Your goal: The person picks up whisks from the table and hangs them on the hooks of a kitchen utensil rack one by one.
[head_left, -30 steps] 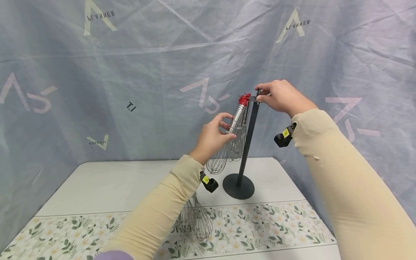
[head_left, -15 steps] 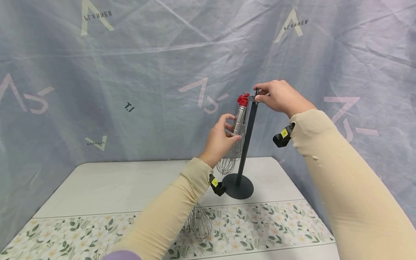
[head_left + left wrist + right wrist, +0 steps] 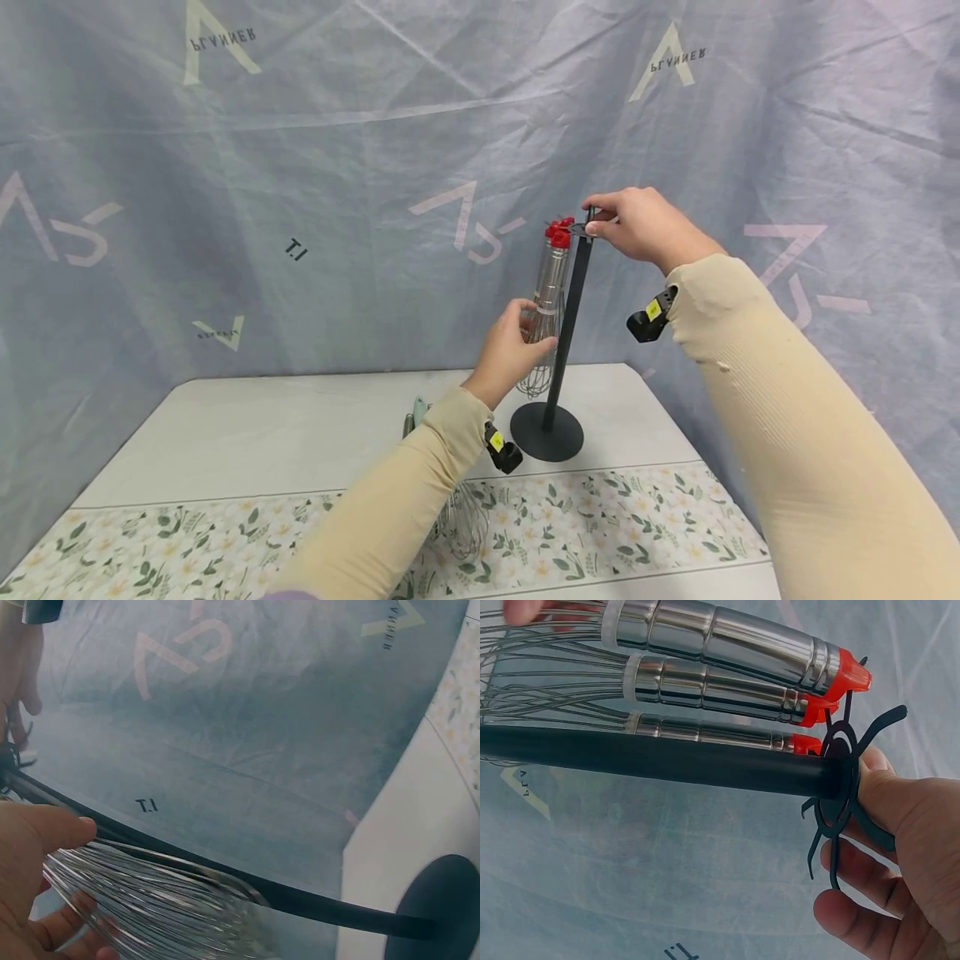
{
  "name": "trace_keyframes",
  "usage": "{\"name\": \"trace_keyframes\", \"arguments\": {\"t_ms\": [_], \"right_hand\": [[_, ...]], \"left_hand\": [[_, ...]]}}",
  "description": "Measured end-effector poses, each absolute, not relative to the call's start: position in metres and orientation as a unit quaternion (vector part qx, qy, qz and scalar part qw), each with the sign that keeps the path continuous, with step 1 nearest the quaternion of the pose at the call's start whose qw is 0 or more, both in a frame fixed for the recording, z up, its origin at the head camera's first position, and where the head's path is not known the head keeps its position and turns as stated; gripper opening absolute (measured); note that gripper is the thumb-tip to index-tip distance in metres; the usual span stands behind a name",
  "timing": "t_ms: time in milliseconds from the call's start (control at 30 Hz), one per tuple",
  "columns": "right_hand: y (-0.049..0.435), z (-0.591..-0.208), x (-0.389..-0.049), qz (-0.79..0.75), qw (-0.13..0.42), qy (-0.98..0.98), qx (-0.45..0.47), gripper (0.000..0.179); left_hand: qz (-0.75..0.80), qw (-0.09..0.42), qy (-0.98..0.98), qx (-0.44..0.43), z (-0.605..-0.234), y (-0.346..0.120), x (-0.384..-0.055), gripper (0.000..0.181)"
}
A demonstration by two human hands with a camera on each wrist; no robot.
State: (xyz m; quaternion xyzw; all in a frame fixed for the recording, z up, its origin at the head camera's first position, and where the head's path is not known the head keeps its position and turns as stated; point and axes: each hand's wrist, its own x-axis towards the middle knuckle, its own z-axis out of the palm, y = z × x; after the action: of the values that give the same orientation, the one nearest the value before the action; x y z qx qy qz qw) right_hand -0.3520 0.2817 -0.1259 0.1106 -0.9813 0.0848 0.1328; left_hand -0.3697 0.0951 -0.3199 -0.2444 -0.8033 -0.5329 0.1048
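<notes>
In the right wrist view, three whisks with steel handles and red end caps hang from the hooks of a black rotating utensil stand. The nearest whisk hangs in front of the other whisks. My left hand is beside the wire loops, its thumb on one side and its fingers on the other, loosely spread. My right hand pinches the top of the stand by its hook ring, fingers curled behind the hooks.
More whisk wires lie on the flowered strip of the white table, partly behind my left sleeve. A pale green handle shows beside that sleeve. The stand's round base is on the table, and a grey curtain hangs behind.
The nearest whisk has swung from a slant to hanging upright beside the others. My left hand has slid down from its handle to the wires. The right hand keeps its place on the stand.
</notes>
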Motion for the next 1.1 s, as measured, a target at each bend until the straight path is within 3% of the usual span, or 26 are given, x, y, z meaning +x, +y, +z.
{"name": "trace_keyframes", "arguments": {"t_ms": [367,867,1100], "right_hand": [[0.283,-0.127,-0.353,0.095,0.126,-0.981,0.111,0.049],[0.287,-0.122,-0.355,0.086,0.134,-0.980,0.116,0.052],[0.296,-0.122,-0.357,0.106,0.153,-0.976,0.111,0.050]], "left_hand": [[-0.554,0.037,-0.805,-0.212,-0.370,0.061,-0.363,0.065],[-0.573,0.073,-0.802,-0.151,-0.417,-0.029,-0.337,0.057],[-0.606,0.083,-0.785,-0.097,-0.434,-0.058,-0.346,0.055]]}}
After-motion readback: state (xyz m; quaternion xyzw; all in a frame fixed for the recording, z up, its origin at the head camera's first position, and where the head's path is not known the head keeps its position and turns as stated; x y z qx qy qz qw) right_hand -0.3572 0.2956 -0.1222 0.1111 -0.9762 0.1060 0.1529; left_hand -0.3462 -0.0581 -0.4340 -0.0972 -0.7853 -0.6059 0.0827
